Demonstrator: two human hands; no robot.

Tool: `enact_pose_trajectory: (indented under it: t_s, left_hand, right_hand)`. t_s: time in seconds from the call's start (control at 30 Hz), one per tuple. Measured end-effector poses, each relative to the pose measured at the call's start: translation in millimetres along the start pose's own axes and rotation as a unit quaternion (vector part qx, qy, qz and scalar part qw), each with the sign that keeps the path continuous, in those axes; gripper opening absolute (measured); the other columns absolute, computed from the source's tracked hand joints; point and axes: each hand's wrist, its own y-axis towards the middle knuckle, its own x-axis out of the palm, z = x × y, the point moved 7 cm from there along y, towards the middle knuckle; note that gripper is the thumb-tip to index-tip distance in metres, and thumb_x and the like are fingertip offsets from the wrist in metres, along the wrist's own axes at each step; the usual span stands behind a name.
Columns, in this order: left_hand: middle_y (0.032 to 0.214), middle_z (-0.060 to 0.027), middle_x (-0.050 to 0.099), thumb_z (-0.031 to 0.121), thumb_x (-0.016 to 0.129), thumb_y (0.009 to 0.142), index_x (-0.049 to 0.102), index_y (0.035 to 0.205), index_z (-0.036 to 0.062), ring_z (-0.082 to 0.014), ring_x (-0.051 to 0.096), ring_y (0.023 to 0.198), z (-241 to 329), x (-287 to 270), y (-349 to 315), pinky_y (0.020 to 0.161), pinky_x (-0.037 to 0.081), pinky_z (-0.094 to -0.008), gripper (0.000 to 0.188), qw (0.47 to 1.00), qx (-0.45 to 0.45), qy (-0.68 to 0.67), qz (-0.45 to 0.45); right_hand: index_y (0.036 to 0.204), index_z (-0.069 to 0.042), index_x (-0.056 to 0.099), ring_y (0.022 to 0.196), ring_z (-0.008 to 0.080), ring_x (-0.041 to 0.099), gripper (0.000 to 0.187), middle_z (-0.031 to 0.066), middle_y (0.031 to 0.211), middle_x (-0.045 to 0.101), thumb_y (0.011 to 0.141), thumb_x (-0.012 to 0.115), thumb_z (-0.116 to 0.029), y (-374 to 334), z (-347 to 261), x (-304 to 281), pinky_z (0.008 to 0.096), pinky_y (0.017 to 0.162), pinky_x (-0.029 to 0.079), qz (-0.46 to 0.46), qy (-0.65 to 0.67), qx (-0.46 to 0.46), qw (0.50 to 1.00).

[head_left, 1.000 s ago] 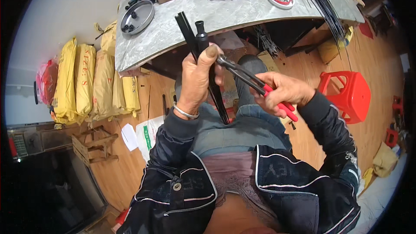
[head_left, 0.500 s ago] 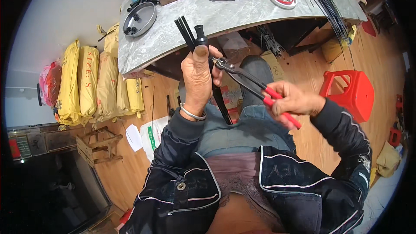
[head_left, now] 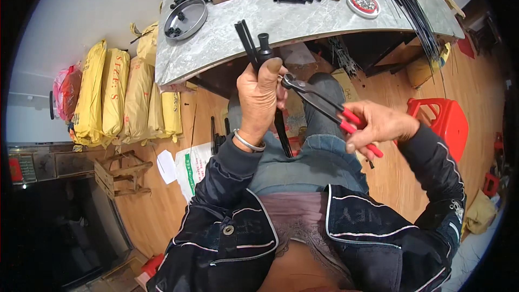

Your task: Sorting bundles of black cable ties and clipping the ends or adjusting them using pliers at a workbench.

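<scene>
Left grip [head_left: 262, 94] raised, fisted — right grip [head_left: 378, 127] clenched.

Even, bright daylight-like illumination; soft shadow beneath the grey counter [head_left: 303, 24] at upper centre. Strong fisheye distortion bends the counter edge and floorboards; black vignette rings the frame. Centre sharp, lower-left corner dim, periphery slightly soft.

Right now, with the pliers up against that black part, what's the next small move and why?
Probably squeeze the red-handled pliers: the right hand holds their handles, their nose sits against the black rod assembly, and the left hand grips it steady above the lap.
</scene>
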Motion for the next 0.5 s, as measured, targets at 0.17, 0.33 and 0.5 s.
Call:
enact_pose_trajectory:
  t_s: [0.17,0.33,0.5]
  left_hand:
    - [0.054,0.0003,0.043,0.048,0.056,0.092,0.055,0.088,0.0020,-0.0078,0.042,0.041,2.9,1.7,-3.0,0.038,0.033,-0.0215,0.046,1.000,0.010,0.011,0.020]
    - [0.055,-0.0003,0.046,0.050,0.058,0.090,0.056,0.089,0.0007,-0.0070,0.043,0.041,5.0,-2.1,-5.5,0.038,0.034,-0.0208,0.049,1.000,0.023,-0.006,-0.017]
    - [0.054,-0.0001,0.043,0.052,0.054,0.091,0.056,0.091,-0.0004,-0.0079,0.042,0.042,10.4,3.2,-7.1,0.039,0.034,-0.0219,0.053,0.999,0.038,0.037,-0.008]
  right_hand:
    - [0.114,0.002,0.048,0.079,0.0178,0.062,0.034,0.0127,0.090,0.065,0.085,0.062,-0.010,-8.6,-35.3,-23.3,0.0333,0.067,0.049,0.227,-0.414,-0.200,0.858]
    - [0.100,0.004,0.052,0.054,0.0198,0.062,0.019,0.0157,0.074,0.064,0.089,0.058,-0.010,-0.5,-2.8,-10.5,0.0290,0.050,0.051,0.055,0.118,-0.054,0.990]
    - [0.100,0.001,0.048,0.049,0.0162,0.060,0.029,0.0109,0.068,0.060,0.079,0.067,-0.008,3.5,-10.3,-8.4,0.0267,0.043,0.047,0.008,-0.074,-0.003,0.997]
